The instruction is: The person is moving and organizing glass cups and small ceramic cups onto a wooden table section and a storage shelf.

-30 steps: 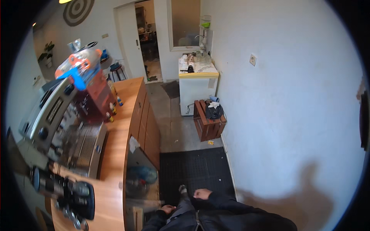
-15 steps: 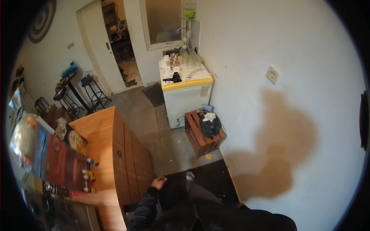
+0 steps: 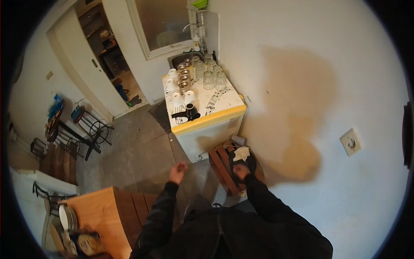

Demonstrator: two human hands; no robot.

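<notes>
My left hand (image 3: 178,172) hangs over the floor in front of the white chest with a yellow edge (image 3: 196,138). Its fingers are loosely bent and apart, with nothing visible in them. My right hand (image 3: 241,171) is in front of the black plastic bag (image 3: 252,163) on the reddish wooden crate (image 3: 224,170); its fingers are blurred, and whether it touches the bag cannot be told. A crumpled pale paper (image 3: 241,153) lies on the bag. On the chest stand a black portafilter-like tool (image 3: 190,113), white cups (image 3: 177,100), metal-rimmed jars (image 3: 183,86) and clear glasses (image 3: 208,80).
A wooden counter (image 3: 101,207) stands at lower left with stacked plates (image 3: 67,217). Bar stools (image 3: 88,121) and a small high table (image 3: 64,125) are at the left. A sink (image 3: 181,59) lies behind the chest. The wall (image 3: 302,207) with a socket (image 3: 351,141) bounds the right.
I have moved forward, so the chest and crate appear nearer and the counter has slid back to the lower left. My right hand has come into view by the crate.
</notes>
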